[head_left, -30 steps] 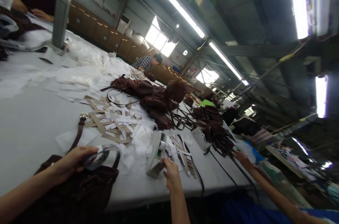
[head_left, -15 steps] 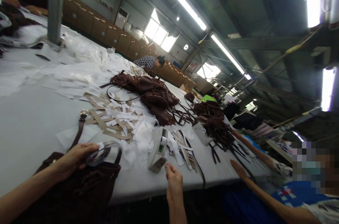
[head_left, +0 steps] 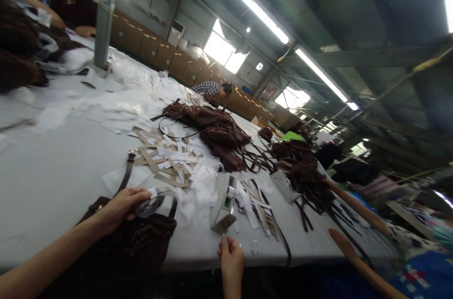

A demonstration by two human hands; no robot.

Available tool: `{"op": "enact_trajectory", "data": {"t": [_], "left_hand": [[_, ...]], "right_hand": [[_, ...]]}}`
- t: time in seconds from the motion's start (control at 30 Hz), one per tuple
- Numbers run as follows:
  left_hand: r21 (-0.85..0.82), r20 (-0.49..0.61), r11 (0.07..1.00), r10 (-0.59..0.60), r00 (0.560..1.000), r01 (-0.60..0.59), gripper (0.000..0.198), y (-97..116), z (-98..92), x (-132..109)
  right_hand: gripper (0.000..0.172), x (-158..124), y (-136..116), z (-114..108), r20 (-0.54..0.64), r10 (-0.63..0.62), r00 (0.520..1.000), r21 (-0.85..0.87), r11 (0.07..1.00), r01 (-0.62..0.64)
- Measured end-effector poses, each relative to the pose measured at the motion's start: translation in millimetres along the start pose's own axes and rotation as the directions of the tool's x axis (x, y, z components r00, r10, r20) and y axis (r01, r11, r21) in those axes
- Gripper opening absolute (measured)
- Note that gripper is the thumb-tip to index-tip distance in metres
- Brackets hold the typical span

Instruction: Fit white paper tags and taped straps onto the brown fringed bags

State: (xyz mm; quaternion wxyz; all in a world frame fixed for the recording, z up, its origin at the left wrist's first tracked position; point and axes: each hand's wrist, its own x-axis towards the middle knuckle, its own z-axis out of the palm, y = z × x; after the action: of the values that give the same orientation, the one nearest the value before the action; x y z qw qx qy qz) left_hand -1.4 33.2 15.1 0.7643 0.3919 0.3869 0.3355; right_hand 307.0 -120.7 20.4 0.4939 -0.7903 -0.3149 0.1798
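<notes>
The dispenser point(head_left: 220, 216) is coloured pale grey, marked with green. Left of it, dark brown is seen on the bag point(head_left: 145, 249), tan and white on the strips point(head_left: 171, 160). Beyond it, reddish brown is shown by the pile point(head_left: 220, 139), dark-and-white checks by the shirt point(head_left: 207, 87).

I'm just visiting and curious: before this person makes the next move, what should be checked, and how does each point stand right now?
1. Left hand has a grip on the loop above the dark bag: ok.
2. Right hand holds something: cannot tell; the fingers are drawn together, but anything between them is too small to see.
3. Dispenser sits on the table, within easy reach of the right hand: ok, it seems.
4. Space around the dispenser is uncluttered: not ok; strips lie close beside it.
5. Co-worker's hand is apart from the right hand: ok, it is farther right.
</notes>
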Motion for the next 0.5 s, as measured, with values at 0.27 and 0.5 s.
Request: {"op": "enact_trajectory", "data": {"t": [0.27,0.5], "left_hand": [[0.211,0.022,0.965,0.154,0.988,-0.155,0.036,22.3,21.2,-24.8],[0.293,0.050,0.912,0.283,0.958,-0.285,0.034,22.3,21.3,-44.0]], "right_hand": [[0.030,-68.4,-110.0,58.9,0.546,-0.302,0.782,0.239,0.950,0.200],[0.032,-78.2,-133.3,108.5,0.611,-0.303,0.731,0.244,0.951,0.190]]}}
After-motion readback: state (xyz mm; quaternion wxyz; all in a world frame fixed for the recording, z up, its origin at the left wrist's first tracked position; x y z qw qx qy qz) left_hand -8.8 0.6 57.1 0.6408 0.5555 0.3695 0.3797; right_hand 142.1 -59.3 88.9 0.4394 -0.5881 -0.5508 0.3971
